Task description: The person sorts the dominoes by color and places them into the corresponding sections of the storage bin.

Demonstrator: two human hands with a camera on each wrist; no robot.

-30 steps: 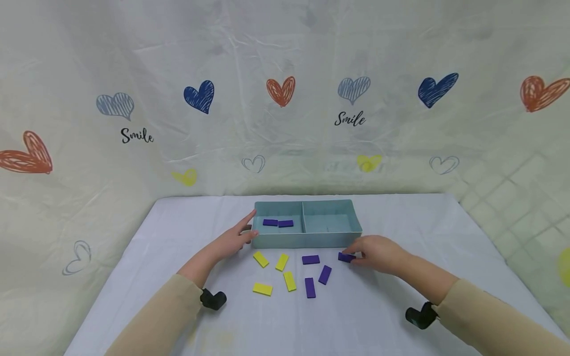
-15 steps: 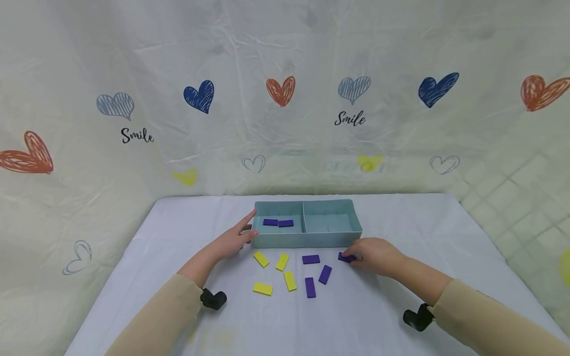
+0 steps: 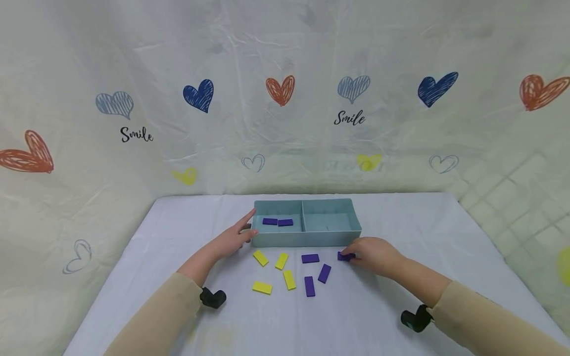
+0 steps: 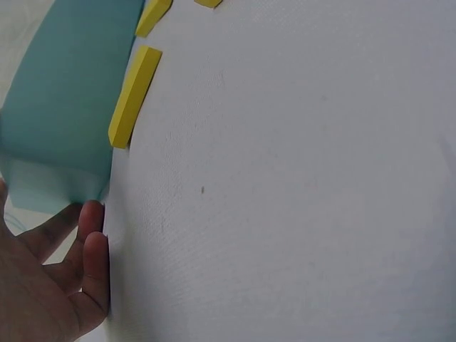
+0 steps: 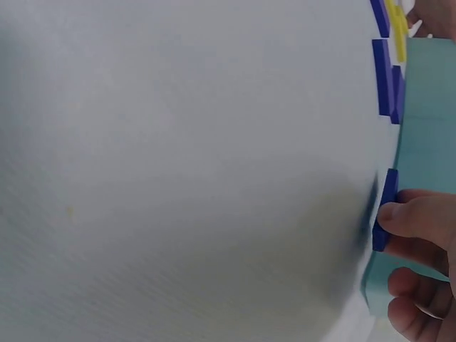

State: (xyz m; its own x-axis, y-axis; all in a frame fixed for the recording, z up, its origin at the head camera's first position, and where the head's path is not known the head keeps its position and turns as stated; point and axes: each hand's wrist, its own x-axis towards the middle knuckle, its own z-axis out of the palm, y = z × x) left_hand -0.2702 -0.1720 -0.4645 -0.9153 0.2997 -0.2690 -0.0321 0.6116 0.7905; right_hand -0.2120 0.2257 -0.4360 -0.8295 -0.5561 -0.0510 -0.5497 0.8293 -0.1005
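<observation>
Pinching purple block (image 3: 345,257) at tips of right hand (image 3: 374,254), before divided tray (image 3: 307,240); touching tray's left end with spread left hand (image 3: 229,241).

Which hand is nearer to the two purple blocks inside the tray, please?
The left hand. It touches the left end of the tray, beside the compartment with the two purple blocks. The right hand is farther, by the tray's front right corner, pinching another purple block.

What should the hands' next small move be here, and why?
Probably the right hand should carry its purple block into the left compartment of the box: it already pinches that block in front of the box, and two purple blocks lie in that compartment.
</observation>
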